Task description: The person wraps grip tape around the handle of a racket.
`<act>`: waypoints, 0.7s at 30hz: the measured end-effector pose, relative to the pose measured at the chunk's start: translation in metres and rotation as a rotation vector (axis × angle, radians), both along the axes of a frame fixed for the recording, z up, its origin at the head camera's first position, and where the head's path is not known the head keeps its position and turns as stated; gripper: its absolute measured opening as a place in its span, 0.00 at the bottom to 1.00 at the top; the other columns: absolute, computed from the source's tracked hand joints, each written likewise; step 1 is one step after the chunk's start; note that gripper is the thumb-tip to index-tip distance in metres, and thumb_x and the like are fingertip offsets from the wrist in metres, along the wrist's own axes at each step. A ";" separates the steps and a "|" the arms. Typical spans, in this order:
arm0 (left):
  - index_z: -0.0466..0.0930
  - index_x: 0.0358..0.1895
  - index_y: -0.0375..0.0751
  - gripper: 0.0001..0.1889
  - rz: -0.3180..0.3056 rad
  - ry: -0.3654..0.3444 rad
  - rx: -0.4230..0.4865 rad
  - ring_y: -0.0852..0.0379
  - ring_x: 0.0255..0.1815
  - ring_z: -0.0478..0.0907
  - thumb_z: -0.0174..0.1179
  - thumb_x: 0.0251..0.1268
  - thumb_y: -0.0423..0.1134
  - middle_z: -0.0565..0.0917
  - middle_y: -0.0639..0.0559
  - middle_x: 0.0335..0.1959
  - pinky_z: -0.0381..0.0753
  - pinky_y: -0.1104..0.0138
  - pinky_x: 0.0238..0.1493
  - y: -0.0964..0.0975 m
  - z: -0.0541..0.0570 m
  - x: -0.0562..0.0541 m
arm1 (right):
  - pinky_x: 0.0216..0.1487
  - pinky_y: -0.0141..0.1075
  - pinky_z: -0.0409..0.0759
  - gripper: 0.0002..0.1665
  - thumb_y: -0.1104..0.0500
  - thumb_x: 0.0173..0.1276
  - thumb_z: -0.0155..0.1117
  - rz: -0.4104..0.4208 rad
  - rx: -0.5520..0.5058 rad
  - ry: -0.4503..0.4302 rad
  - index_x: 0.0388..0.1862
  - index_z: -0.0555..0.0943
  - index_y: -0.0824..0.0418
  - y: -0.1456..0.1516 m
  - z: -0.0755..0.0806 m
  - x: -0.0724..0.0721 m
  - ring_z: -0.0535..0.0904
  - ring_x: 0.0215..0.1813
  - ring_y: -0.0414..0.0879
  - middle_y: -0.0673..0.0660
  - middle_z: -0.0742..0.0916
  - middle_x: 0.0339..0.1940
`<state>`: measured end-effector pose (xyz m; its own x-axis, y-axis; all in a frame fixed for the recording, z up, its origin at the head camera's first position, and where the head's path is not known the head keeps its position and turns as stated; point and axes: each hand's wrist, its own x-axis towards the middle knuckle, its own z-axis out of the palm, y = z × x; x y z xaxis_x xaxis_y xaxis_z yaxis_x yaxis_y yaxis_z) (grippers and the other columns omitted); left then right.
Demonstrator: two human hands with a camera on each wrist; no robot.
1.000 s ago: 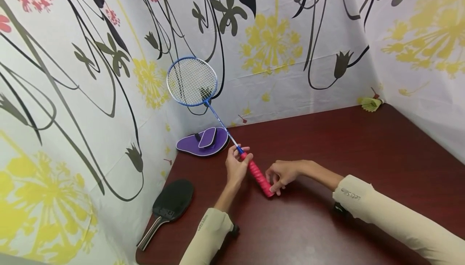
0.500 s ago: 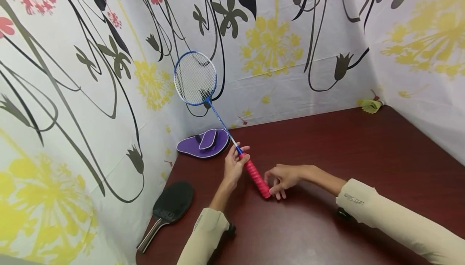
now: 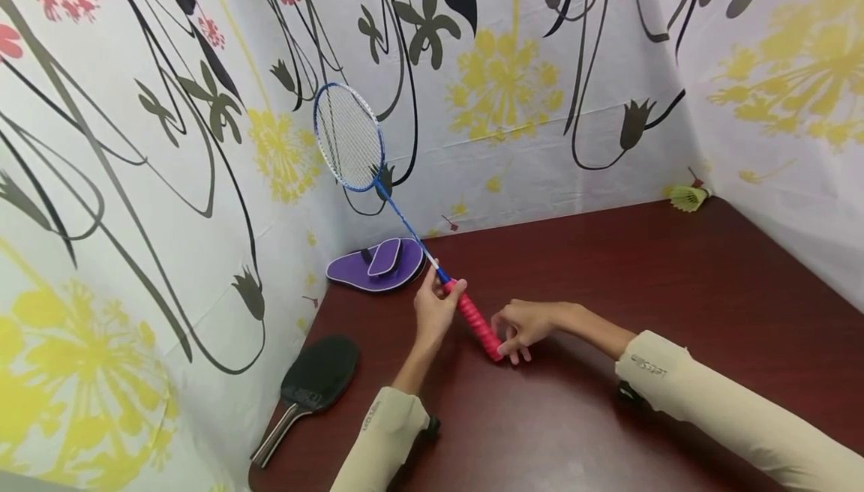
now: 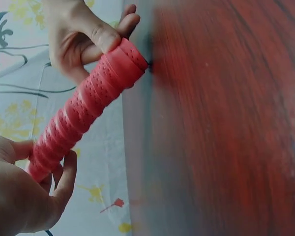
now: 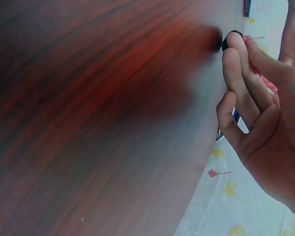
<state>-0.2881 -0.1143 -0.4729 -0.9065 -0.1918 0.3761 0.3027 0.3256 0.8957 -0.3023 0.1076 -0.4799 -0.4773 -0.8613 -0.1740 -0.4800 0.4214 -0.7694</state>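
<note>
A badminton racket (image 3: 410,226) with a blue and white frame and a ribbed pink grip (image 4: 83,108) is held at a slant, its strung head up to the left in the head view. My left hand (image 3: 434,312) holds the upper end of the grip, near the shaft, between thumb and fingers. At the butt end, my right hand (image 3: 528,323) pinches the grip with thumb and forefinger. In the right wrist view, the right hand (image 5: 270,123) hides most of the grip, and its other fingers are loosely bent. The butt stays just above the dark red table or touches it; I cannot tell.
On the table (image 3: 607,267), a black table tennis bat (image 3: 322,372) lies at the left edge. Behind it is a purple bat case (image 3: 378,265) against the patterned cloth wall (image 3: 472,177). A yellow-green shuttlecock (image 3: 688,197) lies in the far right corner.
The racket has turned about its shaft, so its head looks narrower, and the head has shifted slightly up and left. Both hands keep their places on the grip.
</note>
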 end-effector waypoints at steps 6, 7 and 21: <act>0.66 0.77 0.36 0.39 -0.097 0.008 0.077 0.49 0.46 0.89 0.72 0.63 0.29 0.90 0.41 0.42 0.86 0.67 0.49 0.000 0.006 -0.005 | 0.34 0.43 0.88 0.12 0.54 0.72 0.72 -0.016 0.022 0.019 0.44 0.78 0.57 -0.002 0.005 -0.002 0.87 0.22 0.55 0.54 0.91 0.24; 0.66 0.78 0.36 0.39 -0.118 -0.004 0.104 0.49 0.47 0.89 0.71 0.64 0.28 0.90 0.40 0.43 0.86 0.68 0.48 0.000 0.006 -0.005 | 0.34 0.44 0.88 0.13 0.54 0.72 0.72 -0.015 0.026 0.025 0.44 0.78 0.57 -0.002 0.005 -0.002 0.87 0.22 0.54 0.54 0.90 0.23; 0.65 0.78 0.39 0.37 -0.275 -0.078 0.190 0.53 0.46 0.86 0.66 0.66 0.26 0.87 0.33 0.50 0.81 0.64 0.34 -0.008 0.000 -0.002 | 0.24 0.28 0.76 0.19 0.41 0.61 0.80 0.028 0.044 0.204 0.38 0.82 0.49 -0.009 -0.004 -0.011 0.81 0.20 0.37 0.44 0.87 0.19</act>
